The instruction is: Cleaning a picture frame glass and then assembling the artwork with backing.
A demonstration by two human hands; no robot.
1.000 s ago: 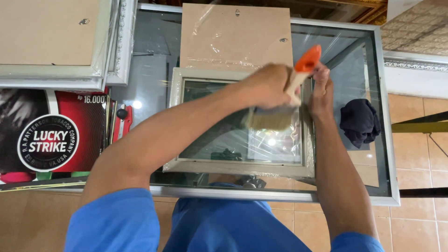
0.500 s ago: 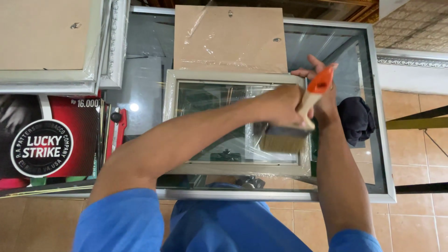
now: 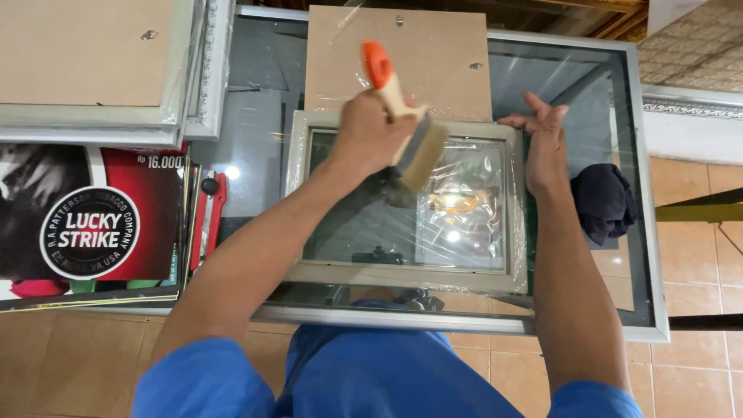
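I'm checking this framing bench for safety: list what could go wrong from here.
1. The picture frame overhangs the near edge of the glass table; only the right hand steadies it, so it might slide off.
2. The brush in the left hand could snag the loose plastic wrap.

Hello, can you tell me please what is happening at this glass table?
A person in a blue shirt stands over a glass table. The left hand holds a paintbrush with an orange-tipped handle, its bristles over the glass of a pale picture frame that is wrapped in clear plastic film. The right hand rests on the frame's right side. A brown backing board lies behind the frame, and a dark cloth lies to the right.
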